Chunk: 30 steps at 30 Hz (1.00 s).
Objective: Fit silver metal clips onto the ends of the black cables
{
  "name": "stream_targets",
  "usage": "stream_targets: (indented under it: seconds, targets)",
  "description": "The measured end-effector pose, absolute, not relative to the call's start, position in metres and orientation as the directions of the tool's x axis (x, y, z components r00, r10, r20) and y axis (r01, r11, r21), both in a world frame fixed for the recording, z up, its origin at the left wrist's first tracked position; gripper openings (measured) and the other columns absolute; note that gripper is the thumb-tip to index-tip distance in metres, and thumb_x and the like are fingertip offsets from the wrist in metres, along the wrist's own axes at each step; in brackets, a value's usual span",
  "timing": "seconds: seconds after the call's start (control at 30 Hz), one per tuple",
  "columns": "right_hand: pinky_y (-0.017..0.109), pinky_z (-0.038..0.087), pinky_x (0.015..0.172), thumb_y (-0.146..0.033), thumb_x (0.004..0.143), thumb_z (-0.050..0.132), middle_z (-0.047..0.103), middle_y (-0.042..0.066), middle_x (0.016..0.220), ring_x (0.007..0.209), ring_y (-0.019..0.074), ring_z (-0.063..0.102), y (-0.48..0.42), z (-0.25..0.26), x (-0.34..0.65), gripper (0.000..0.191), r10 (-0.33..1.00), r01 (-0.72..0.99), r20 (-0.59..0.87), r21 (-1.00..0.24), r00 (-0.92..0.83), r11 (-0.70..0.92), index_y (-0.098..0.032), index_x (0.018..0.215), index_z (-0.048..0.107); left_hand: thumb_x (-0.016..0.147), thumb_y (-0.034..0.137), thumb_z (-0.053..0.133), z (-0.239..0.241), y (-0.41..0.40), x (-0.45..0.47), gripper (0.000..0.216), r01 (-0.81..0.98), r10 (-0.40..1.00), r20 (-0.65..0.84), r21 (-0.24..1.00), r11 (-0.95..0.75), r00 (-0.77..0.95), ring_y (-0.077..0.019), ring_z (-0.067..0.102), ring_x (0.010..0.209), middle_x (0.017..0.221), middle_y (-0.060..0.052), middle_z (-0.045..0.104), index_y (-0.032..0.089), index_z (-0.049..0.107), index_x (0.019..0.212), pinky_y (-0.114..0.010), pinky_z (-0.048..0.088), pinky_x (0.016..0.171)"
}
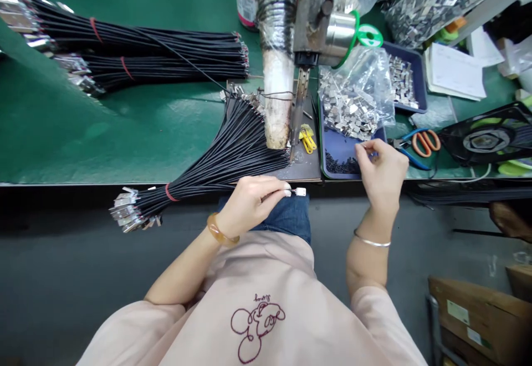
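My left hand (253,197) pinches one black cable near its end, where a small white connector (301,191) sticks out past the fingertips. That cable runs into a fanned bundle of black cables (216,150), tied with a red band and hanging over the table edge. My right hand (382,169) is closed in a pinch over the right front corner of a blue tray (338,147). Whatever is between its fingertips is too small to make out. In the tray lie tiny black pieces (338,164) and a clear bag of small metal shells (353,106).
A soldering stand (307,22) and a foil-wrapped duct (278,78) rise above the cable ends. Two tied cable bundles (166,50) lie at the back left. Near the tray are a yellow clip (307,139), orange-and-blue handled pliers (424,143) and a black fan (486,139).
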State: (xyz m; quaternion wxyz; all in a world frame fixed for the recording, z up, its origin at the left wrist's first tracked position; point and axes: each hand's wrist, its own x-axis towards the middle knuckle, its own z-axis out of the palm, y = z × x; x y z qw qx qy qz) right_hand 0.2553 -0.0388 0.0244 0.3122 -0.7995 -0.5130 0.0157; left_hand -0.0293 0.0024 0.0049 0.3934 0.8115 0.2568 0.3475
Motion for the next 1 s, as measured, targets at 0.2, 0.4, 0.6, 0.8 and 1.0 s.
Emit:
stream_targets:
  seconds: [0.2,0.4,0.6,0.8,1.0]
  targets:
    - [0.029,0.035,0.064,-0.027,0.078,0.075,0.072,0.001,0.072,0.055,0.0046,0.047,-0.002,0.016,0.285,0.012,0.902,0.820,0.154,-0.498,0.403,-0.281,-0.015,0.078,0.075,0.090,0.020,0.061,0.008,0.018,-0.032,0.029,0.080,0.690,0.037,0.988,-0.136,0.723,-0.0058,0.051,0.047,0.056,-0.001,0.064,0.012,0.066,0.063,-0.016,0.040,0.048]
    - [0.028,0.034,0.059,-0.015,0.079,0.073,0.065,-0.004,0.064,0.051,0.0053,0.042,-0.010,0.020,0.268,0.007,0.911,0.818,0.201,-0.538,0.360,-0.204,-0.017,0.074,0.069,0.084,0.025,0.071,0.007,0.015,-0.025,0.017,0.010,0.755,-0.060,0.997,0.070,0.653,-0.0058,0.052,0.047,0.055,0.000,0.061,0.009,0.073,0.079,-0.016,0.043,0.048]
    - [0.024,0.027,0.044,-0.028,0.085,0.072,0.071,-0.002,0.079,0.044,0.0036,0.035,-0.057,0.026,0.196,0.011,0.852,0.423,0.249,-0.905,0.462,0.035,-0.020,0.081,0.066,0.081,0.017,0.066,0.009,0.007,-0.018,0.009,0.023,0.846,-0.015,1.000,0.003,0.534,-0.0059,0.056,0.052,0.060,0.000,0.065,0.010,0.071,0.084,-0.016,0.047,0.055]
    - [0.024,0.030,0.046,-0.033,0.088,0.070,0.072,0.000,0.082,0.048,0.0052,0.039,-0.065,0.007,0.151,0.012,0.946,0.330,0.104,-0.944,0.308,-0.004,-0.021,0.088,0.073,0.080,0.017,0.064,0.009,-0.001,-0.014,0.006,0.130,0.898,0.055,0.984,-0.124,0.436,-0.0062,0.053,0.055,0.062,0.001,0.062,0.011,0.065,0.076,-0.017,0.045,0.057]
    - [0.026,0.038,0.055,-0.038,0.096,0.060,0.069,-0.001,0.078,0.055,0.0086,0.049,-0.060,0.001,0.146,0.022,0.946,0.453,0.151,-0.892,0.287,0.005,-0.021,0.085,0.068,0.080,0.017,0.065,0.006,-0.004,-0.013,0.006,0.206,0.903,0.087,0.960,-0.189,0.420,-0.0068,0.053,0.058,0.065,0.000,0.064,0.013,0.064,0.076,-0.016,0.042,0.054]
